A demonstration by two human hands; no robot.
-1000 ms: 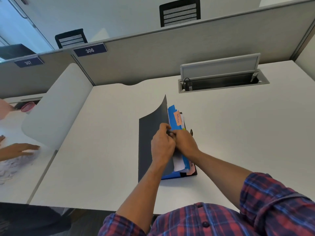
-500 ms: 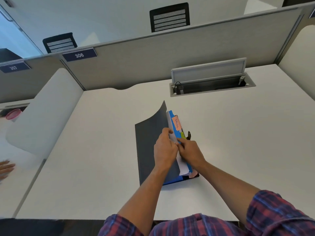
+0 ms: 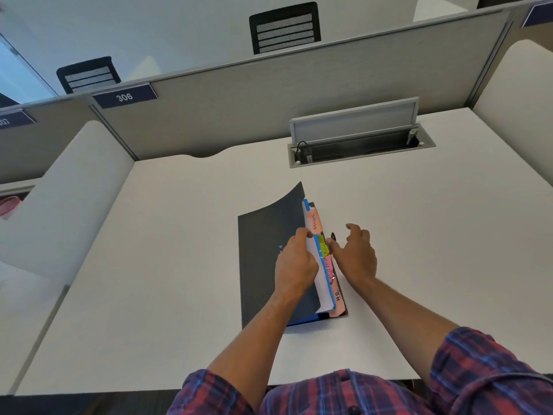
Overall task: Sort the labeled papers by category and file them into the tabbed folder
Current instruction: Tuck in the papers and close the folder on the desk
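We see the tabbed folder [image 3: 269, 259] lying flat near the middle of the white desk [image 3: 167, 265], with bare desktop open on every side of it: wide to its left and right, a clear band between it and the near desk edge, and more room beyond it up to the open cable tray [image 3: 359, 148]. Our left hand [image 3: 296, 265] grips the folder's dark cover together with white papers [image 3: 321, 283] and a blue divider [image 3: 324, 274], fingers curled over their right edge and lifting it so the cover's far corner bows upward. Just right of the folder, our right hand [image 3: 356, 253] is loosely spread, fingers apart and holding nothing, its thumb tip beside the green tab [image 3: 323, 245]. An orange tab marked "Sports" [image 3: 314, 221] stands above the left hand, and pink tabs [image 3: 333, 283], one reading "HR", run down the folder's right edge. A small dark object beside the right thumb is too small to identify. Half a second ago the right hand was pressed against the left at the paper edge; now it has come away to the right, and the tabs it covered are exposed. Behind the folder a grey partition [image 3: 269, 103] with a "306" plate [image 3: 124, 96] closes the desk, with two black chair backs beyond it.
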